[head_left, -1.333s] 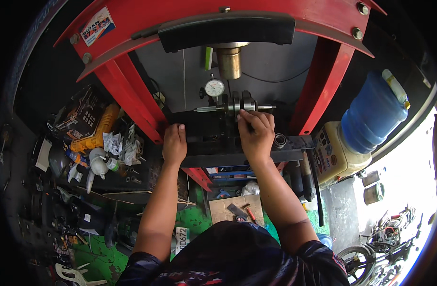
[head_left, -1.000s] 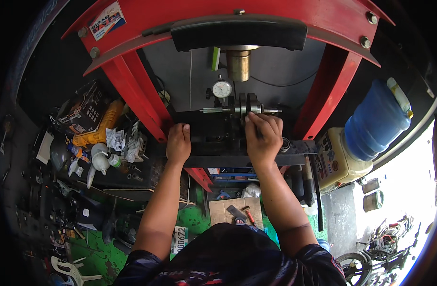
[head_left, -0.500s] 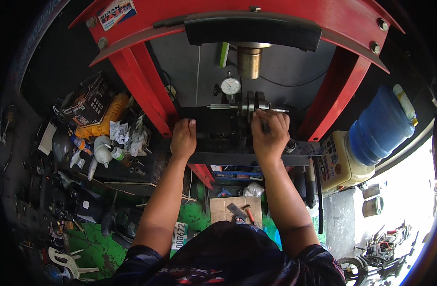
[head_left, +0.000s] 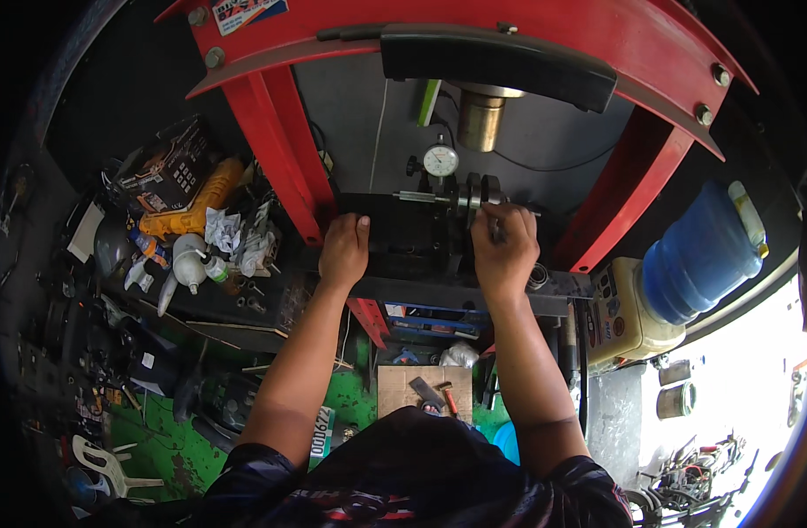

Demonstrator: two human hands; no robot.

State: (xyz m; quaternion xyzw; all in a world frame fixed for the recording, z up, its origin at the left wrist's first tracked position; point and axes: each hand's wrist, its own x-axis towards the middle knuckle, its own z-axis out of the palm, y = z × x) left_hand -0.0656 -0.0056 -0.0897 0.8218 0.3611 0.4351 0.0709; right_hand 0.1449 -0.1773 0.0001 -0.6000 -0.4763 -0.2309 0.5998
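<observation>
A crankshaft (head_left: pixel 478 190) with round metal webs and a thin shaft lies crosswise on a dark stand. Behind its left part stands a dial gauge (head_left: pixel 440 161) with a white face. My right hand (head_left: pixel 506 246) is closed at the near right side of the webs, thumb and bent fingers on the crankshaft; the fingertips are partly hidden. My left hand (head_left: pixel 343 253) curls over the left end of the black base (head_left: pixel 390 231), its thumb on top and the other fingertips out of sight.
A red press frame (head_left: pixel 284 150) surrounds the work, with a metal ram (head_left: pixel 482 123) hanging above. Bottles, rags and a box (head_left: pixel 167 163) crowd the left bench. At right stands a blue water jug (head_left: pixel 698 255). A hammer (head_left: pixel 450 400) lies on cardboard below.
The view has shifted slightly, so the frame, gauge and crankshaft sit further right in the picture. Both hands keep their places, the right one on the crankshaft and the left on the base.
</observation>
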